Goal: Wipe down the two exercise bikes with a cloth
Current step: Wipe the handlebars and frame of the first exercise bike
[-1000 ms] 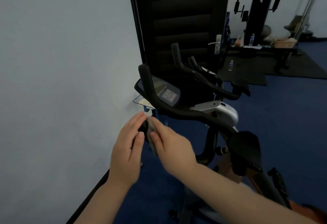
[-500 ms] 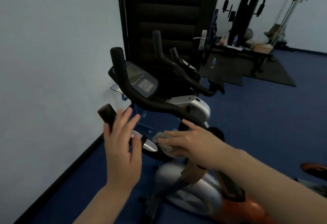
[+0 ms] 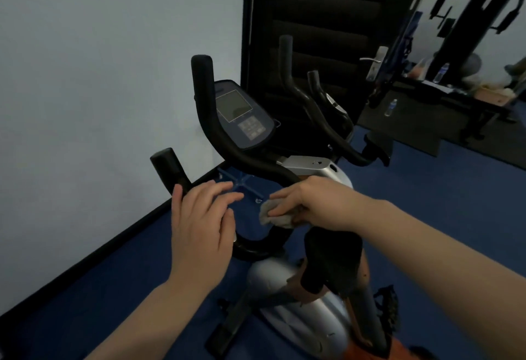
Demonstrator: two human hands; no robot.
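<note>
Since a second ago your hands have come apart and dropped from the upper grip toward the middle of the near bike's handlebar [image 3: 247, 160], and your view has tipped down onto it. Your right hand [image 3: 316, 203] now presses the grey cloth [image 3: 274, 216] against that handlebar just above the black seat [image 3: 333, 260], fingers laid straight over the cloth with the thumb tucked beneath, so it is pinched in place. Your left hand [image 3: 199, 217] hovers to the left of the cloth, fingers spread and relaxed, holding nothing, its fingertips close to the lower left grip [image 3: 168, 166]. Beyond the handlebar sits the console [image 3: 242, 114], and behind that the second bike [image 3: 321, 109] stands by the dark door [image 3: 313, 18].
</note>
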